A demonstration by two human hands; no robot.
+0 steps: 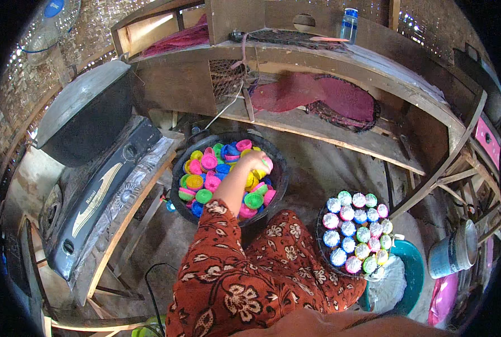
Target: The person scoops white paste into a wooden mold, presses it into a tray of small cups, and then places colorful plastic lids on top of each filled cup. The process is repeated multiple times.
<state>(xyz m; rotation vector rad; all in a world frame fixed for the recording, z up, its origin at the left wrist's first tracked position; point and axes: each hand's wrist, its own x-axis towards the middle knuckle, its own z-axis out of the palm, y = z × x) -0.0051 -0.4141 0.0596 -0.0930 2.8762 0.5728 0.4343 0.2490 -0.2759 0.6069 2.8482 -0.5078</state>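
My left hand (254,162) reaches from a red floral sleeve into a wide dark basin (281,182). Its fingers curl around a pink plastic cup (268,164) at the basin's right side. Small scalloped cups (204,196) in pink, green, blue and yellow are heaped in the basin, some nested in each other. My right hand is not in view. To the right, a round dark tray (324,261) bears many similar cups with whitish, silvery mounded tops (347,228), set close together.
Beside the tray stands a teal basin (417,281) holding something pale grey. A grey bucket (451,254) leans at far right. On the left are a dark stove (107,194) and a large lidded box-like pan (87,121). Wooden shelving (172,84) curves across the back.
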